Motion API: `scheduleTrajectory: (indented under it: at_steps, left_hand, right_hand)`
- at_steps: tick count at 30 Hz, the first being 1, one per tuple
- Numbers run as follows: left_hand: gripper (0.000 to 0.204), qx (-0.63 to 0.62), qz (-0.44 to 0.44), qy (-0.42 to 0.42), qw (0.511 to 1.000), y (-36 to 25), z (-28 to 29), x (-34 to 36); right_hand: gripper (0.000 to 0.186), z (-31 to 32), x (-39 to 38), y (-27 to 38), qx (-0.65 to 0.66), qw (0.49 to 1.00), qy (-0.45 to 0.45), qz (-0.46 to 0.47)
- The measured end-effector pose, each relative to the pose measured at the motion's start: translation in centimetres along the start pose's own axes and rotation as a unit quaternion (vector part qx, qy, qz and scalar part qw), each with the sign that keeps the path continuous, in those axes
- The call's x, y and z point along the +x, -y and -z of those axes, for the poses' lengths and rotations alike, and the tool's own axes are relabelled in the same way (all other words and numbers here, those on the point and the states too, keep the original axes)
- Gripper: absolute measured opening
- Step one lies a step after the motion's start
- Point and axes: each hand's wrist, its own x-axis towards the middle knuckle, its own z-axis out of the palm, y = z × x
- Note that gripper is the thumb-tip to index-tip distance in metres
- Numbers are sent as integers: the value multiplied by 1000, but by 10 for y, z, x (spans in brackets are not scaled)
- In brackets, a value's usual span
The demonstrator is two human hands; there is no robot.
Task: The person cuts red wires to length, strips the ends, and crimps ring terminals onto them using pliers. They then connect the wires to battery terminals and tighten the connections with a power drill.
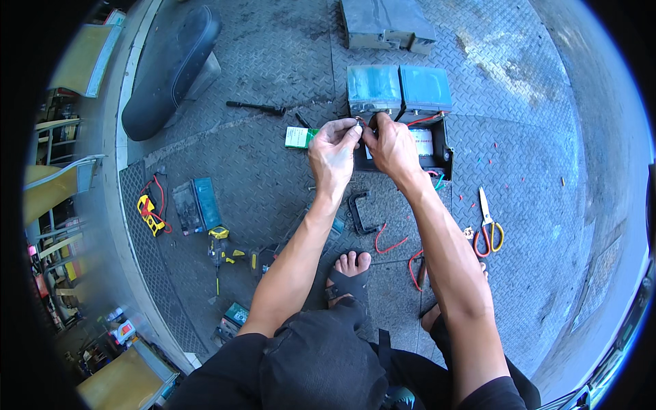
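Observation:
My left hand (334, 152) is closed in a pinch, fingertips at the near edge of a black battery box. Close beside it my right hand (394, 147) is also closed, thumb and fingers pressed together. A small thing between the fingertips is too tiny and covered to name. Two batteries with blue-green tops, a left one (373, 85) and a right one (425, 87), sit at the far side of the black box (444, 161). A red wire (424, 120) runs along the right battery's near edge. Under my left wrist lies a green and white packet (298, 137).
Scissors (485, 229) and red wire scraps (391, 240) lie right of my feet. At left are a loose battery (197, 205), a yellow meter (149, 214) and a drill (219, 249). A black seat (174, 75) and a grey cover (387, 24) rest farther off.

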Motion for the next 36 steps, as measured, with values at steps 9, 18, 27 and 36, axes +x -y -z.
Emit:
scheduleTrajectory:
  at_steps: [9, 18, 27, 36]
  left_hand:
    - [15, -32, -16, -1, 999, 3, -8, 16]
    - [15, -15, -22, -15, 1000, 7, -14, 22]
    - [10, 99, -96, -44, 990, 5, -22, 16]
    - [13, 142, -148, -67, 976, 4, -26, 9]
  right_hand:
    - [29, -2, -3, 3, 32, 999, -31, -16]
    - [26, 1, -9, 4, 61, 996, -32, -57]
    - [28, -11, -2, 5, 94, 988, -80, -91]
    - [34, -5, 0, 9, 160, 966, -61, -194]
